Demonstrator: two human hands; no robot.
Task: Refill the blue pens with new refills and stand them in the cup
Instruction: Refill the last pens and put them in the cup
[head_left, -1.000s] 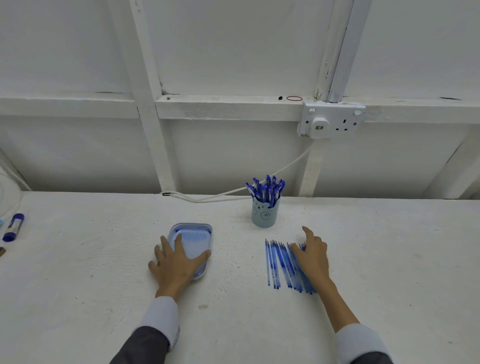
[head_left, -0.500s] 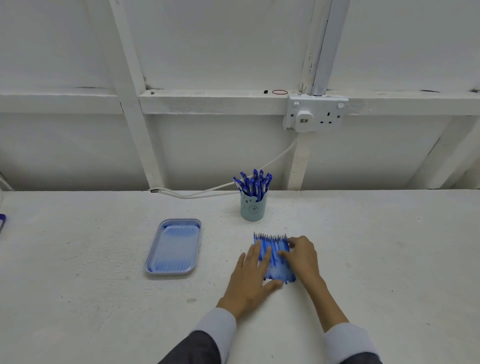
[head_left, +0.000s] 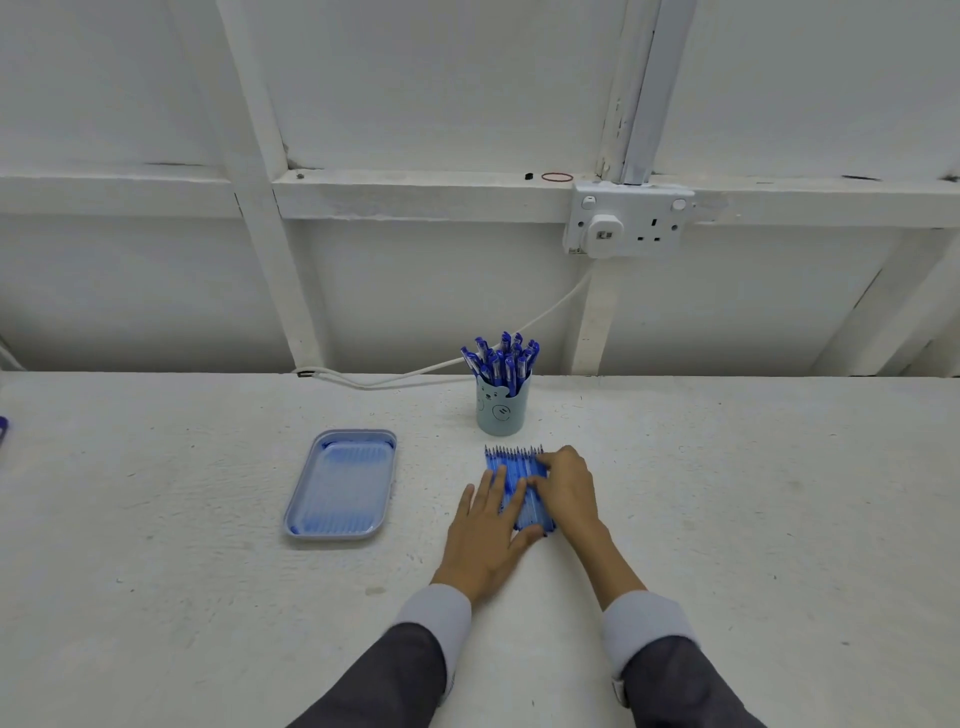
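Note:
A pale blue cup (head_left: 502, 411) with a bear face stands at the back of the white table, full of blue pens (head_left: 500, 359) standing upright. Just in front of it lies a tight row of blue refills (head_left: 514, 457), tips pointing toward the cup. My left hand (head_left: 488, 530) lies flat on the left part of the row, fingers spread. My right hand (head_left: 569, 491) rests on the right part, fingers bent over the refills. Both hands cover much of the row; neither lifts anything.
A blue rectangular tray (head_left: 340, 487) lies left of the refills. A white cable (head_left: 405, 375) runs along the table's back edge up to a wall socket (head_left: 627, 221). A purple object (head_left: 2, 427) peeks in at the far left edge.
My left hand left the tray and moved right onto the refills. Both hands pushed the spread refills together into a tight row, and have barely moved in the last half second.

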